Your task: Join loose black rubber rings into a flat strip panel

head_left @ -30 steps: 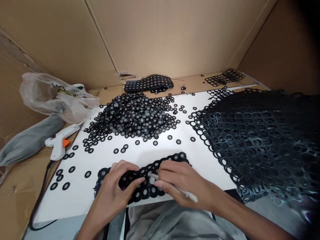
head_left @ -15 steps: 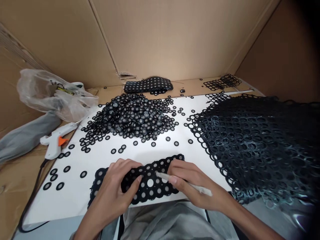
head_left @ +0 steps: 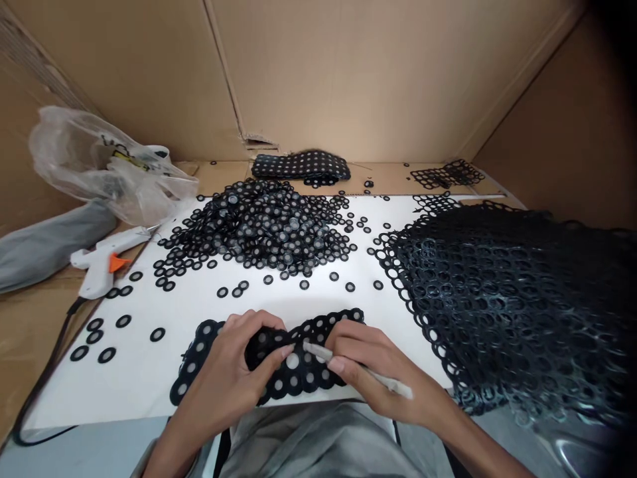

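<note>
A black strip of joined discs with pale centres (head_left: 294, 382) lies at the front edge of the white board. My left hand (head_left: 233, 362) is closed on its middle, thumb on the near face and fingers over the far edge. In my right hand (head_left: 371, 365) is a pale, slim, pen-like tool (head_left: 318, 352), pinched between thumb and fingers. Its blunt tip meets the strip just right of my left thumb, above one brighter white hole. My right fingers rest over the strip's right end. The hands hide parts of the strip.
Behind the strip is a heap of loose black rings (head_left: 263, 226), with more scattered on the white board (head_left: 189, 358). A black ring mesh (head_left: 497, 305) covers the right side. A corded glue gun (head_left: 102, 262), plastic bag (head_left: 109, 166) and folded dotted strip (head_left: 303, 164) lie further back.
The view has shifted slightly. The tool's tip has moved a little left along the strip, close to my left thumb. Both hands keep their grip.
</note>
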{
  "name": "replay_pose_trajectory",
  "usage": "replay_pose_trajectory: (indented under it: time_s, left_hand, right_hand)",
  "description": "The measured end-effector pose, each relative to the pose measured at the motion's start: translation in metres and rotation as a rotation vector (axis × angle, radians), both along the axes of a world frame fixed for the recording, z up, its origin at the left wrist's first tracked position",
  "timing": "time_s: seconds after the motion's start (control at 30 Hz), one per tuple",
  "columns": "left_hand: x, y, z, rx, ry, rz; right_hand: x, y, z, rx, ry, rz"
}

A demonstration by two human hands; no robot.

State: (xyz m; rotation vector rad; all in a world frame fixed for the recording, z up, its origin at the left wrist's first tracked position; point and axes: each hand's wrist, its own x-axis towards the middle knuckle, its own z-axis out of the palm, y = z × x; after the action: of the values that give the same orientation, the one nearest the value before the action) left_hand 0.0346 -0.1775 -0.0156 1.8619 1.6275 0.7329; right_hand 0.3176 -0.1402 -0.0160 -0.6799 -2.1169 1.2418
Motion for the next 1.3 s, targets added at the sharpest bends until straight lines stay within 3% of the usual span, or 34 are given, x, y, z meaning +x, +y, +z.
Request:
replay_pose_trajectory:
  time_s: [0.2, 0.37, 0.47, 0.77, 1.07, 1.3]
  left_hand:
    - [0.001, 0.001, 0.002, 0.0, -0.03, -0.013]
    - [-0.001, 0.002, 0.003, 0.006, 0.006, -0.108]
    - [0.001, 0.004, 0.007, 0.008, 0.029, -0.161]
    - [0.011, 0.012, -0.001, 0.005, 0.03, -0.013]
    - [0.011, 0.009, -0.004, -0.088, -0.076, -0.04]
    - [0.009, 0.006, -0.002, -0.081, -0.065, -0.012]
  right_hand:
    - [-0.01, -0.003, -0.001, 0.196, -0.098, -0.017]
    - [0.007, -0.002, 0.004, -0.018, 0.018, -0.041]
    - [0.017, -0.003, 0.004, -0.057, 0.022, -0.077]
    - [0.019, -0.002, -0.003, -0.026, -0.002, -0.08]
    - [0.012, -0.004, -0.007, 0.166, -0.029, -0.062]
    - [0.019, -0.003, -0.002, 0.062, 0.014, -0.076]
